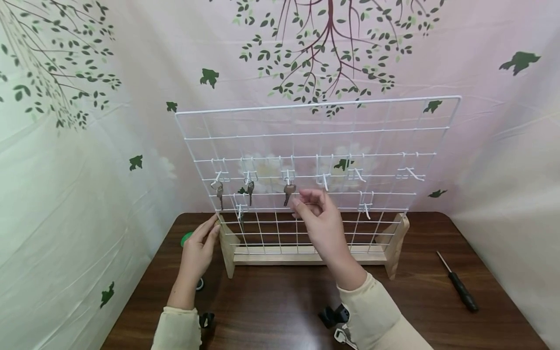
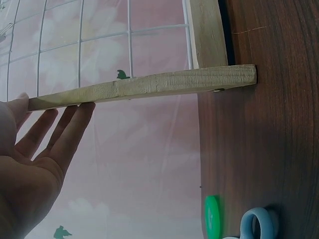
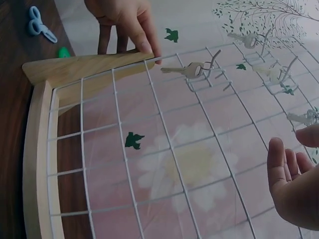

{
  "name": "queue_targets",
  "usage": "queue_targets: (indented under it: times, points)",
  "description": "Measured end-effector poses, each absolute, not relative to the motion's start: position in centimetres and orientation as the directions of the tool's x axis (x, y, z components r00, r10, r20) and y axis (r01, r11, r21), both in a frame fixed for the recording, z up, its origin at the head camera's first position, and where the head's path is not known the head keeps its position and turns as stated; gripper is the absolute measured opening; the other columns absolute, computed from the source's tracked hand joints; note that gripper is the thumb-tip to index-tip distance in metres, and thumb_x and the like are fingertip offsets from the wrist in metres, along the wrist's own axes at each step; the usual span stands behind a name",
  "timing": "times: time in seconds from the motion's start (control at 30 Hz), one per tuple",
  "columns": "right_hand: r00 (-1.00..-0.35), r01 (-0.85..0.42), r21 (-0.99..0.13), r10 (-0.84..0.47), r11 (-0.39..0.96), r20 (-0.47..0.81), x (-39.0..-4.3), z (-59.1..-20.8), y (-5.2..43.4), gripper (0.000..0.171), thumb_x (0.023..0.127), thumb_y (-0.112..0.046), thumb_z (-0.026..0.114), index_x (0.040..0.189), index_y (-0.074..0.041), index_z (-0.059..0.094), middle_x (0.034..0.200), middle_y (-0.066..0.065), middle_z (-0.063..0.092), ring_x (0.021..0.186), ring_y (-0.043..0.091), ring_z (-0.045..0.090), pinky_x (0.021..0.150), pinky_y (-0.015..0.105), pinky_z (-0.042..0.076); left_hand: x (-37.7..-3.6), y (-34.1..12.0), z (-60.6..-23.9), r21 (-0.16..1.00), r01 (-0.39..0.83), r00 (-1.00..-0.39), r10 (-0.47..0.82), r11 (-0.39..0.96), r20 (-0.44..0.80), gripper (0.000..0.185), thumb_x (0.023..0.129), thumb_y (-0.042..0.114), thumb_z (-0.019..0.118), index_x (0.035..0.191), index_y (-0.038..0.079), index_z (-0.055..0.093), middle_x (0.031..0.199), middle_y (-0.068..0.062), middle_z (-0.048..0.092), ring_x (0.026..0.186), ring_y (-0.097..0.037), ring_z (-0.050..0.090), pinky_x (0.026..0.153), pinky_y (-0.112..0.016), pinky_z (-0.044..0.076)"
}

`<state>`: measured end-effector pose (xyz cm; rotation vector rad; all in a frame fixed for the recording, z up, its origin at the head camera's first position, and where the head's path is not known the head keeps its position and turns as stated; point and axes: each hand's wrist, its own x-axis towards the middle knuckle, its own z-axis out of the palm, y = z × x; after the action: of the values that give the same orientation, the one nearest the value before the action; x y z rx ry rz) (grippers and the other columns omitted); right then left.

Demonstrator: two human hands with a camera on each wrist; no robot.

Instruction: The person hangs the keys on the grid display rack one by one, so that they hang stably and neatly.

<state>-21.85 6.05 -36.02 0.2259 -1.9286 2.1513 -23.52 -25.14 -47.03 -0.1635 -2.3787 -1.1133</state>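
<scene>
Keep your left hand [image 1: 199, 248] flat, fingers straight, bracing the wooden stand [image 1: 228, 245] at its 9 o'clock upright so the wire grid [image 1: 315, 160] won't rock; your right hand [image 1: 318, 221] sits at the grid's 6 o'clock, fingers loosely curled, holding nothing I can see; third key [image 1: 287, 191] hangs on its hook just at 11 o'clock of those fingertips; approach slowly; screwdriver [image 1: 459, 284] lies well off at 3 o'clock.
</scene>
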Motion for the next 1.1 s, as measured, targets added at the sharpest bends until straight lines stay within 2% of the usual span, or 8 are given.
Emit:
queue_targets:
  times: [0.13, 0.23, 0.37, 0.47, 0.53, 0.67, 0.83, 1.1]
  points:
    - [-0.963, -0.262, -0.962, 0.079, -0.070, 0.257, -21.2, -36.6, 6.9, 0.027, 0.102, -0.002, 0.071, 0.128, 0.000, 0.063, 0.111, 0.008, 0.065, 0.092, 0.012, 0.075, 0.087, 0.029, 0.067, -23.5, -25.2, -47.0, 0.688, 0.315, -0.865, -0.100, 0.654, 0.491, 0.041, 0.112, 0.023, 0.059, 0.153, 0.017, 0.061, 0.151, -0.015, 0.065, 0.134, -0.036, 0.067, 0.093, -0.010, 0.056]
    - [-0.968, -0.245, -0.967, 0.071, -0.066, 0.240, -20.6, -37.0, 7.5, 0.028, 0.102, 0.001, 0.068, 0.130, 0.000, 0.061, 0.111, 0.008, 0.064, 0.094, 0.013, 0.075, 0.086, 0.027, 0.066, -23.5, -25.3, -47.0, 0.692, 0.317, -0.867, -0.098, 0.649, 0.489, 0.042, 0.112, 0.023, 0.059, 0.153, 0.017, 0.061, 0.151, -0.015, 0.065, 0.133, -0.036, 0.068, 0.089, 0.001, 0.047]
    - [-0.974, -0.223, -0.973, 0.050, -0.050, 0.221, -19.7, -37.5, 8.4, 0.031, 0.103, 0.003, 0.065, 0.133, 0.002, 0.058, 0.113, 0.010, 0.063, 0.096, 0.012, 0.075, 0.086, 0.025, 0.066, -23.5, -25.3, -46.9, 0.685, 0.319, -0.864, -0.096, 0.655, 0.495, 0.041, 0.112, 0.023, 0.058, 0.153, 0.017, 0.061, 0.151, -0.014, 0.065, 0.133, -0.036, 0.067, 0.094, -0.023, 0.061]
    - [-0.979, -0.204, -0.979, 0.039, -0.025, 0.202, -19.1, -38.0, 9.1, 0.032, 0.104, 0.002, 0.065, 0.135, 0.002, 0.056, 0.115, 0.010, 0.064, 0.096, 0.010, 0.075, 0.087, 0.026, 0.066, -23.5, -25.3, -46.9, 0.679, 0.320, -0.861, -0.096, 0.661, 0.500, 0.041, 0.112, 0.022, 0.059, 0.153, 0.016, 0.061, 0.151, -0.015, 0.065, 0.135, -0.036, 0.067, 0.099, -0.047, 0.061]
    - [-0.982, -0.188, -0.982, 0.039, -0.024, 0.187, -18.8, -38.4, 9.6, 0.033, 0.104, 0.001, 0.065, 0.135, 0.001, 0.055, 0.115, 0.009, 0.064, 0.095, 0.009, 0.075, 0.086, 0.026, 0.066, -23.5, -25.3, -46.8, 0.679, 0.321, -0.860, -0.096, 0.660, 0.500, 0.041, 0.112, 0.022, 0.059, 0.153, 0.015, 0.061, 0.151, -0.015, 0.065, 0.136, -0.037, 0.066, 0.100, -0.054, 0.060]
    - [-0.987, -0.151, -0.989, 0.046, 0.008, 0.151, -18.4, -39.5, 10.9, 0.032, 0.105, -0.002, 0.066, 0.135, 0.000, 0.055, 0.113, 0.007, 0.064, 0.092, 0.007, 0.074, 0.085, 0.025, 0.065, -23.5, -25.3, -46.8, 0.680, 0.322, -0.858, -0.099, 0.659, 0.503, 0.041, 0.111, 0.022, 0.060, 0.152, 0.014, 0.062, 0.150, -0.016, 0.066, 0.135, -0.037, 0.066, 0.100, -0.056, 0.060]
    - [-0.992, -0.116, -0.989, 0.035, 0.092, 0.119, -18.0, -41.5, 12.8, 0.034, 0.105, -0.002, 0.065, 0.136, 0.004, 0.054, 0.114, 0.016, 0.065, 0.089, 0.005, 0.074, 0.082, 0.025, 0.066, -23.5, -25.3, -47.0, 0.679, 0.319, -0.858, -0.102, 0.662, 0.503, 0.041, 0.111, 0.022, 0.060, 0.152, 0.014, 0.062, 0.150, -0.016, 0.066, 0.135, -0.038, 0.066, 0.100, -0.055, 0.060]
    - [-0.999, -0.040, -0.986, 0.009, 0.160, 0.042, -17.2, -45.0, 15.5, 0.037, 0.103, -0.002, 0.067, 0.135, 0.010, 0.054, 0.115, 0.024, 0.065, 0.082, 0.004, 0.072, 0.076, 0.027, 0.067, -23.5, -25.1, -46.9, 0.666, 0.323, -0.854, -0.096, 0.673, 0.511, 0.041, 0.112, 0.021, 0.060, 0.152, 0.016, 0.062, 0.149, -0.015, 0.067, 0.132, -0.037, 0.069, 0.092, -0.045, 0.064]
